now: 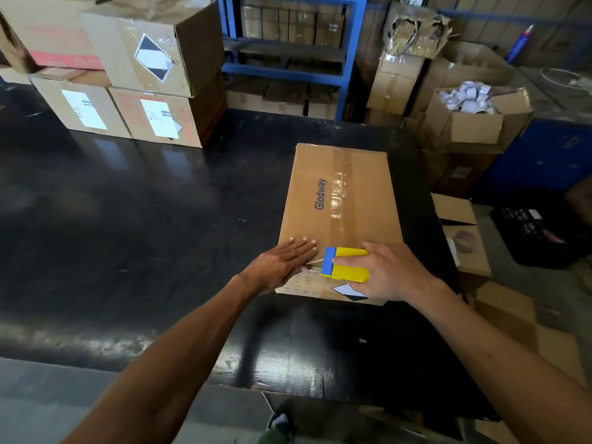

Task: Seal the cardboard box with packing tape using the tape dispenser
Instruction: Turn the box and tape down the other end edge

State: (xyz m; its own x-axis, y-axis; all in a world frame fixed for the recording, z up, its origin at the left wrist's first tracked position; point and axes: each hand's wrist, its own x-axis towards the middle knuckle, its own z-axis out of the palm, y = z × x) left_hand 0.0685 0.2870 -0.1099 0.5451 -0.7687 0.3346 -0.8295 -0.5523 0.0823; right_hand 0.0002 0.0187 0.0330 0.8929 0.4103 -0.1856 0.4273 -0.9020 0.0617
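Observation:
A brown cardboard box [362, 193] printed "Glodway" lies flat on the black table [128, 219], its long seam covered by a glossy strip of clear packing tape [338, 190]. My right hand [394, 272] grips a yellow and blue tape dispenser [346, 264] at the box's near end, over the seam. My left hand [282, 264] lies flat, fingers together, pressing on the box top just left of the dispenser. A short stretch of tape runs between the dispenser's blue edge and my left hand.
Stacked labelled cartons [134, 75] stand at the table's far left. A blue shelf rack [288, 52] is behind. At the right are an open carton of white rolls [471, 107], flattened cardboard [464, 238] and a black crate [538, 232] on the floor.

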